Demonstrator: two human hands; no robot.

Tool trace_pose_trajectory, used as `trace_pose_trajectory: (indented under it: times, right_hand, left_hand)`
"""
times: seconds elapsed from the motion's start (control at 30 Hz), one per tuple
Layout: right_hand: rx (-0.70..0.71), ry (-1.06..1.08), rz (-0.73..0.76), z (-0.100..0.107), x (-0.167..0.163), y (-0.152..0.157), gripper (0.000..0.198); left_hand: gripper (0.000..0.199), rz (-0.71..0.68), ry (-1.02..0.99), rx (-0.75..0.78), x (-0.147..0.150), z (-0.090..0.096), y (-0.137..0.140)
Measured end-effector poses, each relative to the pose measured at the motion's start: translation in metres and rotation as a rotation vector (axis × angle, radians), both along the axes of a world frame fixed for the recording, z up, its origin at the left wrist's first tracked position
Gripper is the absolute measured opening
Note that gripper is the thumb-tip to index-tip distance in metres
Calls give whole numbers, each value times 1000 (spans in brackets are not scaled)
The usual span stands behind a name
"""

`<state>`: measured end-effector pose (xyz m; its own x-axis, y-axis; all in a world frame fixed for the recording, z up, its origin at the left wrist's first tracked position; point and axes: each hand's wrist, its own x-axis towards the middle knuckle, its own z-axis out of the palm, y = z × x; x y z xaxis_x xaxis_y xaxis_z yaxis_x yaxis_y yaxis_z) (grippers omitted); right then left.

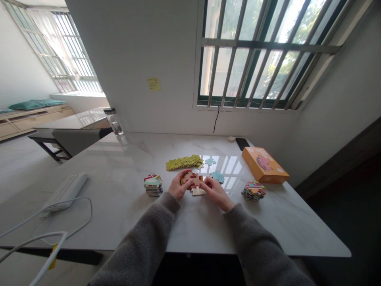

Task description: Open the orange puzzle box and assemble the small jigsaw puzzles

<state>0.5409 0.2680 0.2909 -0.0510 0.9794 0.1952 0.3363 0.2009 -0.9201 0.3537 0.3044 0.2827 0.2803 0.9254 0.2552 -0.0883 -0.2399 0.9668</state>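
Several brown and red jigsaw puzzle pieces [195, 180] are between my two hands, above the table. My left hand [179, 185] is closed on them from the left, thumb on top. From the right, my right hand [216, 192] pinches at their edge with thumb and forefinger. A pale yellow puzzle piece [198, 192] shows just below them. Behind my hands lies a fanned row of yellow-green puzzle pieces [184, 162]. Light blue puzzle pieces [217, 177] lie beyond my right hand, with a single blue piece [210, 161] farther back.
Stacks of puzzle pieces stand at left [153, 185] and right [254, 190]. An orange box [264, 165], a black phone [242, 143] and a small white round object [231, 139] are at the back right. A glass bottle [114, 121], a white power strip [67, 192] and its cable are left.
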Motion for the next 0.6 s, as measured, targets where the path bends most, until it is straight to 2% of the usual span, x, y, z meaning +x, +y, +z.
trace_pose_trajectory:
  times: [0.1, 0.23, 0.37, 0.43, 0.53, 0.6]
  right_hand:
    - [5, -55, 66, 1, 1, 0, 35]
    - [-39, 195, 51, 1, 3, 0, 39]
    - [-163, 289, 76, 0, 4, 0, 43]
    - [-142, 235, 82, 0, 3, 0, 42]
    - [-22, 40, 79, 2, 4, -1, 37]
    - [-10, -12, 91, 3, 5, 0, 36]
  left_hand:
    - [53, -47, -19, -25, 0, 0, -2]
    - [57, -163, -6, -64, 3, -4, -3]
    - [59, -146, -14, -68, 4, -7, -1]
    - [59, -137, -11, -66, 4, -7, -1]
    - [59, -159, 7, -74, 5, -6, -3]
    - [56, -144, 20, -66, 5, -6, -3]
